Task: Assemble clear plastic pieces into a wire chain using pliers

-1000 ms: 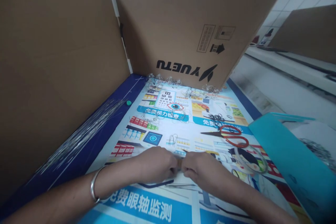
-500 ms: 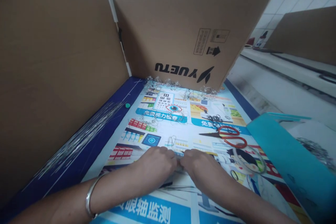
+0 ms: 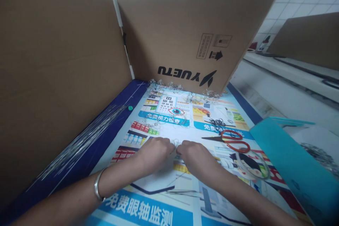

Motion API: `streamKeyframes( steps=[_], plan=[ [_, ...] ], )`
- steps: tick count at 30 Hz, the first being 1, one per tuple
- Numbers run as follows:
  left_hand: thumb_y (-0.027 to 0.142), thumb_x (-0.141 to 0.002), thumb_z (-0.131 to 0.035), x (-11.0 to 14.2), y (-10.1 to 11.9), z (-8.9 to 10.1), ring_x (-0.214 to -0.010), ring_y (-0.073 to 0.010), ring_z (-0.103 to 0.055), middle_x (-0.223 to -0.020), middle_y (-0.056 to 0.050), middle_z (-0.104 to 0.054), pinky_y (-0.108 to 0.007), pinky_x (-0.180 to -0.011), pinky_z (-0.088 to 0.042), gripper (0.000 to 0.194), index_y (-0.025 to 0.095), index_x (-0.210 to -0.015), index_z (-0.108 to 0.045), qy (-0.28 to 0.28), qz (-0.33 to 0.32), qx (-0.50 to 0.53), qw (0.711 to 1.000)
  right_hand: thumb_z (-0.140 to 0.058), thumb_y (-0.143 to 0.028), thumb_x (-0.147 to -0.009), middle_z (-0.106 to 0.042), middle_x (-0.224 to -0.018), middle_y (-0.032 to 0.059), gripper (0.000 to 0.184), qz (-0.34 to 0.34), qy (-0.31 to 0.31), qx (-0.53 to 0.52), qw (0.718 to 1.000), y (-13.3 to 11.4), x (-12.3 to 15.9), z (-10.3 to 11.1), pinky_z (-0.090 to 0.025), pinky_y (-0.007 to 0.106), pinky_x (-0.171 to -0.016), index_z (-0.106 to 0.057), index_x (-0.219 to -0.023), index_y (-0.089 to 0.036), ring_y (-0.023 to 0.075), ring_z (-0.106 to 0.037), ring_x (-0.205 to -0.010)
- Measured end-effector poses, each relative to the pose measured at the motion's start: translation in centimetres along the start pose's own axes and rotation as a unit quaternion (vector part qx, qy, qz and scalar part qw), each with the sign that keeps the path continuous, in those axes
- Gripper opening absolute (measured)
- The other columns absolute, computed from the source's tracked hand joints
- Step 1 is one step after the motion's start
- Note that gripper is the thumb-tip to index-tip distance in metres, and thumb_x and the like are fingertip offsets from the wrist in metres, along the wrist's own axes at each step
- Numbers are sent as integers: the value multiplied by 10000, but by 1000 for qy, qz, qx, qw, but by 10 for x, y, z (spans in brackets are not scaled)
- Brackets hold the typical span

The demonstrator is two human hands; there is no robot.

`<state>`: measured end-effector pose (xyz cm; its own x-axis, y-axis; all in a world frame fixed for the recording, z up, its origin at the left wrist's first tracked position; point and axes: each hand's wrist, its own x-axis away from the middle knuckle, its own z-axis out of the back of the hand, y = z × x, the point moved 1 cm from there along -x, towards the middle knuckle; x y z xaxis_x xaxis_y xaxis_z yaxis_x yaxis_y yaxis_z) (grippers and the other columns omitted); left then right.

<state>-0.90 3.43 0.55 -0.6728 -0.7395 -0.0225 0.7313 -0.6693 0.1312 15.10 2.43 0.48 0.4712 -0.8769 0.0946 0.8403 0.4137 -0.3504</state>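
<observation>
My left hand point(image 3: 156, 151) and my right hand point(image 3: 194, 154) are close together over the printed sheet point(image 3: 169, 180), knuckles up and fingers bent closed. A thin, pale wire loop point(image 3: 175, 143) shows in the narrow gap at their fingertips. Most of what the fingers grip is hidden behind the knuckles. To the right of my right hand lie red-handled scissors point(image 3: 239, 146), blades pointing left. Several black wire loops point(image 3: 218, 123) are piled just beyond them. Nearer to me, a few thin straight wires point(image 3: 182, 192) rest on the sheet.
A bundle of straight wires point(image 3: 87, 137) lies along the left, near a small green piece point(image 3: 130, 108). Clear twisted pieces point(image 3: 169, 85) line the foot of the cardboard panel point(image 3: 185, 31). A turquoise box point(image 3: 288, 162) on the right holds wire pieces point(image 3: 317, 153). Clear tape point(image 3: 253, 166) lies beside it.
Both hands have moved forward, away from me, and up to the wire loop that lay beyond them. More of the straight wires in front now shows. The view has shifted slightly.
</observation>
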Motion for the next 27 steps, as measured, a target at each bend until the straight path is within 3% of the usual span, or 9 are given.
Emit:
streamKeyframes(
  steps=[3, 6, 8, 11, 13, 16, 21, 27],
  plan=[
    [60, -727, -433, -3, -9, -3, -663, -170, -601, -730, -48, -666, -247, -606, -431, 235, 155, -715, -647, 31, 27, 113, 993, -466, -96, -732, -605, -742, 20, 173, -15, 20, -102, 994, 8, -2, -1, -343, 257, -639, -608, -696, -189, 147, -538, -708],
    [92, -729, -468, -6, -14, -7, -703, -142, -599, -742, -5, -674, -221, -651, -426, 214, 174, -741, -665, 64, 65, 267, 959, -506, -171, -716, -587, -658, -5, 94, -53, 36, -226, 972, 15, -2, -5, -368, 244, -590, -597, -698, -190, 133, -533, -636],
    [117, -714, -499, -8, -14, -11, -627, -123, -577, -651, 18, -638, -206, -600, -416, 162, 169, -716, -652, 69, 115, 371, 919, -517, -248, -719, -564, -602, -15, 94, -80, 37, -314, 945, 18, -3, -10, -394, 241, -547, -584, -719, -182, 128, -533, -576],
    [180, -702, -541, -9, -11, -18, -484, -101, -511, -516, 45, -541, -197, -500, -391, 71, 153, -682, -604, 51, 183, 520, 833, -563, -342, -683, -558, -580, -19, 173, -108, 40, -426, 897, 21, -5, -17, -447, 263, -560, -563, -726, -175, 129, -544, -552],
    [216, -687, -570, -10, -8, -20, -450, -94, -486, -490, 53, -512, -199, -477, -386, 72, 147, -664, -569, 50, 198, 586, 784, -613, -384, -644, -563, -575, -18, 228, -118, 48, -480, 868, 20, -6, -19, -465, 280, -581, -554, -712, -174, 131, -549, -554],
    [245, -662, -605, -10, -3, -20, -452, -87, -481, -498, 49, -520, -202, -485, -393, 125, 144, -643, -536, 67, 199, 638, 741, -660, -412, -623, -567, -580, -21, 273, -122, 58, -538, 832, 16, -5, -19, -469, 281, -601, -546, -702, -176, 123, -550, -560],
    [269, -658, -618, -9, 1, -20, -471, -83, -487, -523, 37, -538, -203, -501, -397, 167, 144, -628, -512, 92, 185, 674, 710, -696, -397, -625, -572, -597, -23, 283, -118, 69, -590, 796, 11, -1, -18, -463, 270, -618, -534, -683, -172, 109, -543, -569],
    [271, -660, -625, -8, 5, -22, -474, -84, -484, -509, 41, -520, -198, -495, -384, 189, 149, -618, -487, 114, 194, 676, 702, -681, -396, -649, -574, -616, -24, 273, -116, 80, -608, 781, 10, -1, -24, -473, 292, -647, -520, -695, -179, 119, -559, -596]
  ],
)
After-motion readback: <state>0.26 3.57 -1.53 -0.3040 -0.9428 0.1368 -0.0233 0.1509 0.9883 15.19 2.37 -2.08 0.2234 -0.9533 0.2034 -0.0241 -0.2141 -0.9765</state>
